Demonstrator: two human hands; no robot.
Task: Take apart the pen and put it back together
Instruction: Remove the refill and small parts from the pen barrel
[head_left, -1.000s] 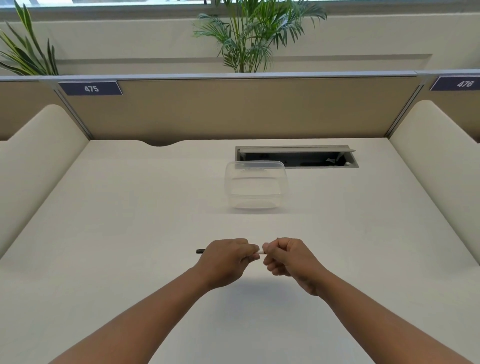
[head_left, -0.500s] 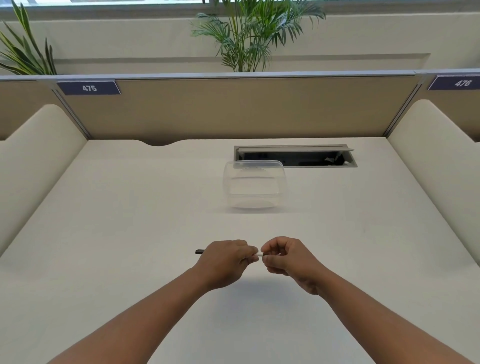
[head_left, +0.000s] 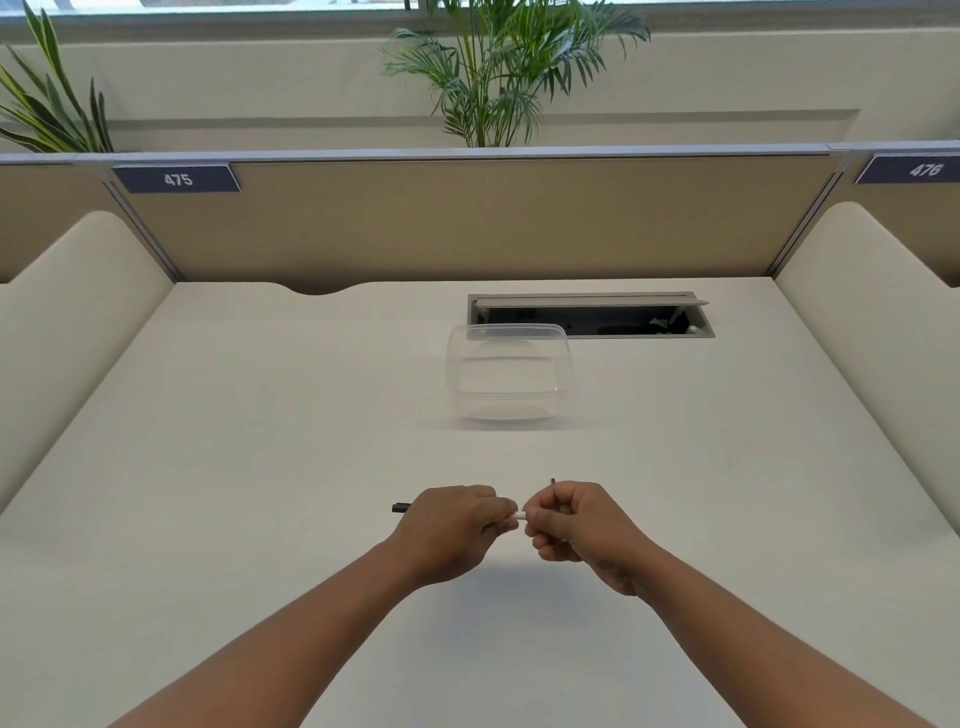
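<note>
I hold a slim pen level above the cream desk, between both hands. My left hand (head_left: 453, 530) is closed around its barrel, and the pen's dark end (head_left: 400, 507) sticks out to the left of my fist. A short white stretch of the pen (head_left: 521, 515) shows in the gap between my hands. My right hand (head_left: 576, 525) pinches the right end, and a small dark tip (head_left: 553, 481) pokes up above its knuckles. Most of the pen is hidden inside my fingers.
A clear plastic container (head_left: 509, 371) stands on the desk (head_left: 260, 441) beyond my hands. Behind it lies an open cable tray (head_left: 589, 316) in the desk. Padded dividers (head_left: 857, 312) wall both sides, and a partition with plants behind closes the back.
My right hand's fingers have shifted around the pen's right end, and a small dark tip now shows above its knuckles. The left hand has barely moved.
</note>
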